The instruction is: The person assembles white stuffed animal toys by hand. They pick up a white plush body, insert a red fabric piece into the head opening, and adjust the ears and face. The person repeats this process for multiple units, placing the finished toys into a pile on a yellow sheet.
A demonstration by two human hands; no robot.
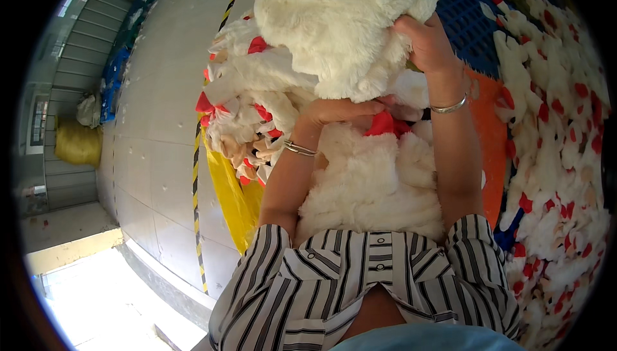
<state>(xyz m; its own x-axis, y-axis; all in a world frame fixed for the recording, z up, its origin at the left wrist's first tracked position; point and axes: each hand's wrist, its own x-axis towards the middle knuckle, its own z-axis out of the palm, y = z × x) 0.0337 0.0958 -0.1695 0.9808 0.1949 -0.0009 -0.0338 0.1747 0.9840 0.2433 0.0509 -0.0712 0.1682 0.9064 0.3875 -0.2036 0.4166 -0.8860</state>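
A large white plush skin (347,23), furry and limp, is held up in front of me. My right hand (427,43) grips its right edge, thumb on the near side and the other fingers bent behind the fur. My left hand (344,111) is closed at the plush's lower edge, fingers pointing right and partly covered by the fur. Just below the left fingertips is a red fabric piece (383,124). More white plush (360,184) lies across my lap, between my forearms.
Left of my hands is a pile of white plush pieces (257,87) with red parts, beside a yellow sheet (228,187). A larger plush heap (553,158) spreads at right, near a blue plastic crate (466,23) and an orange surface (487,139). Striped tape (196,190) runs along the floor.
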